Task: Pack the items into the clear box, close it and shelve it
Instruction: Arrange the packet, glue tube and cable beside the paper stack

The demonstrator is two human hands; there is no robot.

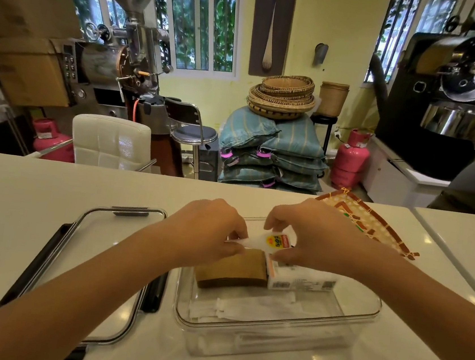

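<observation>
clear box [272,329], rigid, rectangular, open.

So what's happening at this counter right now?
A person is packing a clear box on a white counter. Both the left hand and the right hand hold a small white glue bottle over it. A brown item and a white carton already sit inside. The lid lies off, left of it.

Quick count: two hands, left hand [210,230] and right hand [309,238], both pinching one small white glue tube [268,240]. Right under that grip, one clear box [272,329] holding one brown pad [231,271], one white carton [301,282], plus maybe two flat sachets [245,308], hard to tell. Left of it, one lid [103,253].
</observation>
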